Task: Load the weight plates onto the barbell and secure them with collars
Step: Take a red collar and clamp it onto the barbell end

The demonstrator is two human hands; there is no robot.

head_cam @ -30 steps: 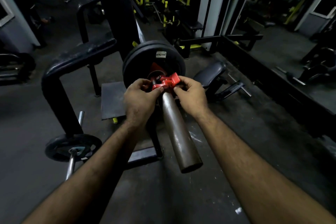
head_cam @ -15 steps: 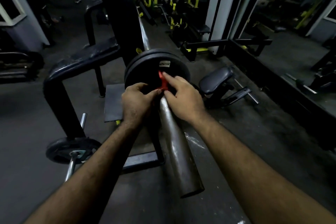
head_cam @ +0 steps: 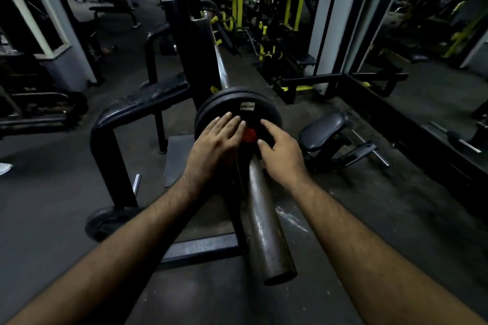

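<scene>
The steel barbell sleeve (head_cam: pixel 266 221) points toward me from the rack. Two black weight plates (head_cam: pixel 266 113) sit on it, pushed up together. A red collar (head_cam: pixel 249 135) sits on the sleeve right against the outer plate, mostly hidden between my hands. My left hand (head_cam: pixel 214 144) hovers over the plate's left face with fingers spread, holding nothing. My right hand (head_cam: pixel 281 152) is beside the collar on the right, fingers apart and off it.
A black rack upright (head_cam: pixel 196 55) and curved frame (head_cam: pixel 126 113) stand to the left. A spare plate (head_cam: pixel 105 221) on a peg is low left. A padded seat (head_cam: pixel 323 129) lies to the right. Gym machines fill the background.
Both hands slid the red collar up the sleeve against the plate, then let go and opened. The view tilted up, showing more of the gym.
</scene>
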